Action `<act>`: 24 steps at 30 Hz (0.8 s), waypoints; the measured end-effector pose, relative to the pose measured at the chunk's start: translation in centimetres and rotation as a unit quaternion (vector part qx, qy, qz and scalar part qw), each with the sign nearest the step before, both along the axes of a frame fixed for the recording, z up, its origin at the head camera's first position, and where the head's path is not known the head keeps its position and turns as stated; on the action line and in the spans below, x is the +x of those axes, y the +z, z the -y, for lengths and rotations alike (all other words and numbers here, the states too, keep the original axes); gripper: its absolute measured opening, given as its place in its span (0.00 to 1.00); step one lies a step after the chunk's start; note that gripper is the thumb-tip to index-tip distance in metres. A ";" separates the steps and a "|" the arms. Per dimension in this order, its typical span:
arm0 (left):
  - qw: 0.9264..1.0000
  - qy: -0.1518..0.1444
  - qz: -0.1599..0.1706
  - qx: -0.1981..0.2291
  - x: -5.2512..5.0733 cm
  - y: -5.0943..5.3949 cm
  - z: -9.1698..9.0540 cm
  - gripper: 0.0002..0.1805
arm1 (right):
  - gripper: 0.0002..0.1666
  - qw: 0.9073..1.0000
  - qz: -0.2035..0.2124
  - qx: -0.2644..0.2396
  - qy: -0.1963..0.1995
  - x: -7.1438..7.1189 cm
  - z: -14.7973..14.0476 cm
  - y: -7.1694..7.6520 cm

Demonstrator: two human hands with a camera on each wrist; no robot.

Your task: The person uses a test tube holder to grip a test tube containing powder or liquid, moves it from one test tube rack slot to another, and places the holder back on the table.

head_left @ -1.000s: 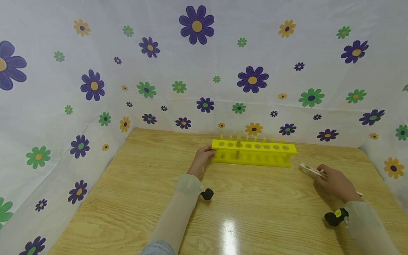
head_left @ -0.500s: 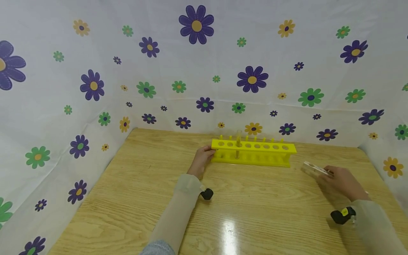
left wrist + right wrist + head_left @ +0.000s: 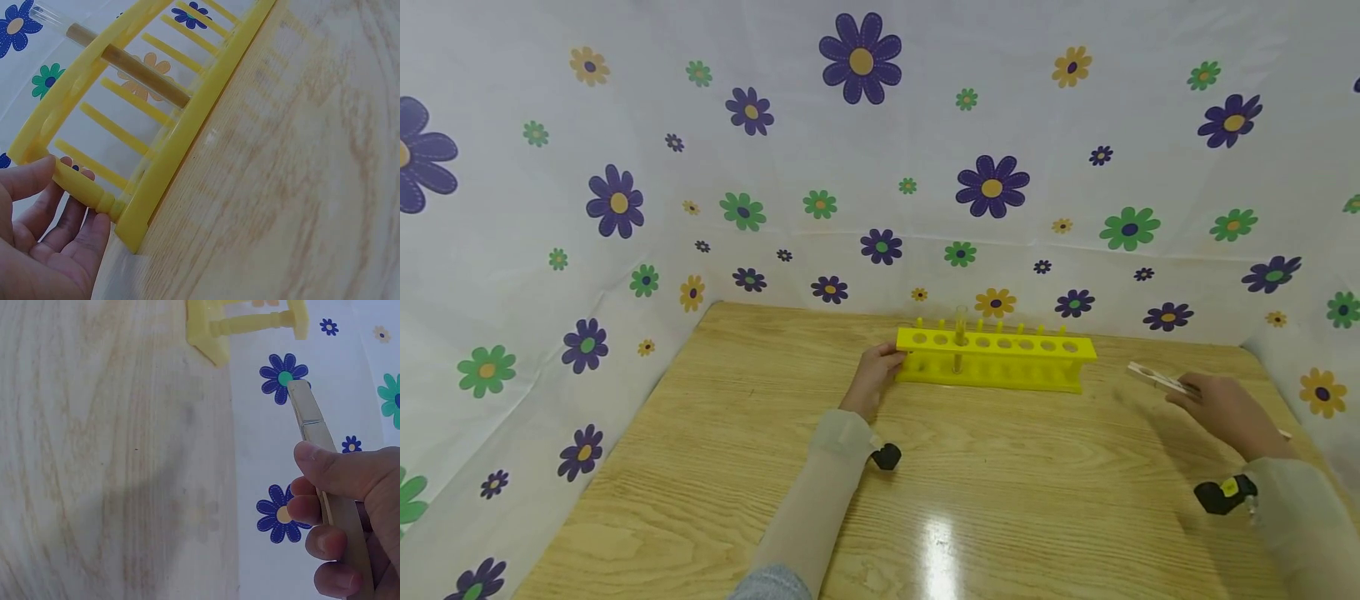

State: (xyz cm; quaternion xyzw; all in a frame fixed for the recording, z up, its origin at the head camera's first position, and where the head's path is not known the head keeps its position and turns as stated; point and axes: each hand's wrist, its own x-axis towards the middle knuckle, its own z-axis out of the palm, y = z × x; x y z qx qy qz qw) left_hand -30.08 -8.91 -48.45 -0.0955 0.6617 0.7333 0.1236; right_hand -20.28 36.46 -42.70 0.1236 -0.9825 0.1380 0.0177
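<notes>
A yellow test tube rack [image 3: 1000,343] stands near the back of the table, with one glass tube [image 3: 960,327] upright in a hole left of its middle. In the left wrist view the tube [image 3: 147,76] holds brownish contents. My left hand [image 3: 871,379] grips the rack's left end post, thumb and fingers around it [image 3: 78,181]. To the right of the rack, my right hand [image 3: 1232,412] holds a wooden clamp [image 3: 1157,379] above the table. The right wrist view shows the thumb and fingers around the clamp [image 3: 312,419], with nothing visible between its jaws.
The wooden table [image 3: 1000,483] runs up to a white cloth with printed flowers [image 3: 790,167] at the back and sides. The rack's right end [image 3: 209,331] appears at the top of the right wrist view.
My right hand has moved to the right with the wooden clamp, away from the rack. The left hand, rack and tube have stayed in place.
</notes>
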 end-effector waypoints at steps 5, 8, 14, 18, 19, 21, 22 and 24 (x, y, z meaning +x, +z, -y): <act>1.000 -0.003 -0.001 -0.002 0.1 0.0 0.0 0.18 | 0.15 1.000 0.003 0.013 -0.004 -0.4 0.1 0.9; 1.000 -0.002 0.001 0.001 0.0 -0.1 0.1 0.18 | 0.20 1.000 0.005 0.026 -0.010 -0.4 0.2 1.5; 1.000 0.005 0.012 0.009 -0.1 0.0 0.0 0.18 | 0.29 0.999 -0.001 0.031 -0.010 -0.3 0.6 2.8; 1.000 0.006 0.015 0.010 -0.1 0.0 0.0 0.18 | 0.27 0.999 -0.028 0.030 0.006 -0.4 0.8 3.4; 1.000 0.006 0.015 0.011 -0.2 0.0 0.0 0.18 | 0.25 0.999 -0.041 0.032 0.010 -0.5 0.9 3.5; 1.000 0.004 0.013 0.010 -0.2 0.0 0.0 0.18 | 0.21 0.997 -0.064 0.033 0.015 -0.5 1.1 3.8; 1.000 0.004 0.013 0.009 -0.2 0.0 0.0 0.18 | 0.19 0.997 -0.070 0.033 0.015 -0.5 1.1 3.9; 1.000 0.004 0.011 0.007 -0.3 0.0 0.0 0.18 | 0.17 0.997 -0.073 0.028 0.014 -0.6 1.4 4.3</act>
